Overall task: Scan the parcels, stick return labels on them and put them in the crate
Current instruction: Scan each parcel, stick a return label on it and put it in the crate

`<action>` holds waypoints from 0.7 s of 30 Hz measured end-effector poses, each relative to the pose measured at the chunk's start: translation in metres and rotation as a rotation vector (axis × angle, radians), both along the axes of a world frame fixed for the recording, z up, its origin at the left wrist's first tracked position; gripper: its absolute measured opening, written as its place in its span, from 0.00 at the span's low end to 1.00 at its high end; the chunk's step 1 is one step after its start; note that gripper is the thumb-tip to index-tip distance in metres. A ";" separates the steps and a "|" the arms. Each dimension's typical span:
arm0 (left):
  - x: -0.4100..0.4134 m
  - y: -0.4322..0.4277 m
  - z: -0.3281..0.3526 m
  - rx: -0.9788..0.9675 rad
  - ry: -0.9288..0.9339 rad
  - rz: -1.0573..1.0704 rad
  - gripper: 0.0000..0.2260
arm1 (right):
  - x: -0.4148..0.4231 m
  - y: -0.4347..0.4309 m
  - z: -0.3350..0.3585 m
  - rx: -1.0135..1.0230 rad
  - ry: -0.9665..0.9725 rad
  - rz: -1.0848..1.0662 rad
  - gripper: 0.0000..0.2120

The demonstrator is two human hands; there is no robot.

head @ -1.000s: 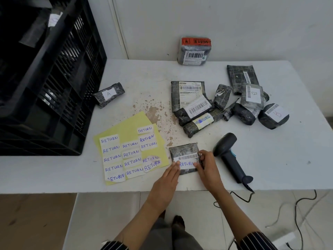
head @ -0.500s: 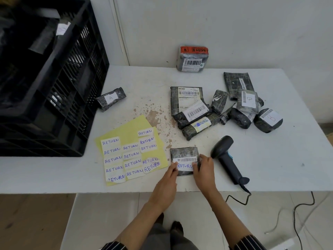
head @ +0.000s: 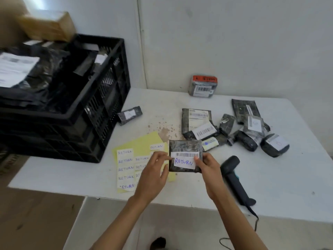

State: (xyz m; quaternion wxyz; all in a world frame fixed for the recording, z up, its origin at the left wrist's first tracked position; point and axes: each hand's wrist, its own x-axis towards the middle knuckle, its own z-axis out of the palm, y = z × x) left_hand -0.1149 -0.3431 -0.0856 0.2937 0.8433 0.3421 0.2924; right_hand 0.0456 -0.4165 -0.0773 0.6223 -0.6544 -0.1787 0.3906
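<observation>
I have the left hand [head: 155, 170] and right hand [head: 210, 170] pinching the side edges of the labelled parcel [head: 185, 147], right of the crate [head: 100, 112]; it seems light, soft, maybe slippery.

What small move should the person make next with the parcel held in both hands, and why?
Probably carry the parcel to the left and lower it into the black crate. The white RETURN label already sits on it, just under the barcode. The left hand and right hand pinch its two sides, and the crate stands open at the left.
</observation>
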 end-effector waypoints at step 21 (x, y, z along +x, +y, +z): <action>-0.205 0.270 0.169 0.385 0.186 0.535 0.13 | -0.136 0.289 0.191 0.244 -0.036 0.291 0.04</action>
